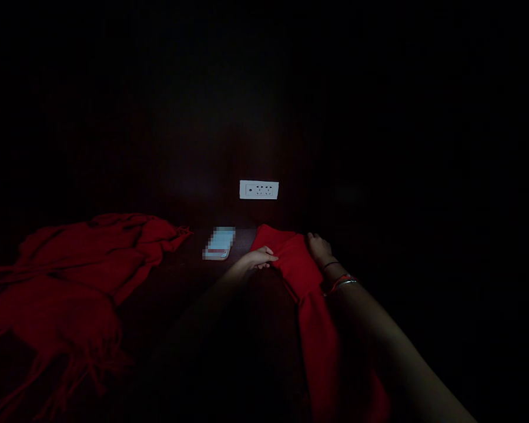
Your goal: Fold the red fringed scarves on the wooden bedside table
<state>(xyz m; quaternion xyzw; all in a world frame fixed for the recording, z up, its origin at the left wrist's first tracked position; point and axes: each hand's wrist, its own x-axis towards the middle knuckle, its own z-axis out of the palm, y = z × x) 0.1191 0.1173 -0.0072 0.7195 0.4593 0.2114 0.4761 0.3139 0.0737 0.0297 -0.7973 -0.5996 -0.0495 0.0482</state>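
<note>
A length of plain red cloth (pixel 297 264) lies over a dark surface, and its lower part hangs down toward me. My left hand (pixel 261 257) is at the cloth's left edge, thumb and fingers closed on it. On the opposite edge, my right hand (pixel 320 248) has its fingers bent around the cloth; the fingertips are partly hidden. A dark band, a red cord and a silvery bracelet (pixel 347 282) circle my right wrist.
To the left spreads a crumpled red fringed shawl (pixel 70 288). A phone-like flat object (pixel 220 242), partly pixelated, lies between it and my left hand. Behind, a white socket panel (pixel 259 190) sits on the dark wall. Deep darkness hides the surroundings.
</note>
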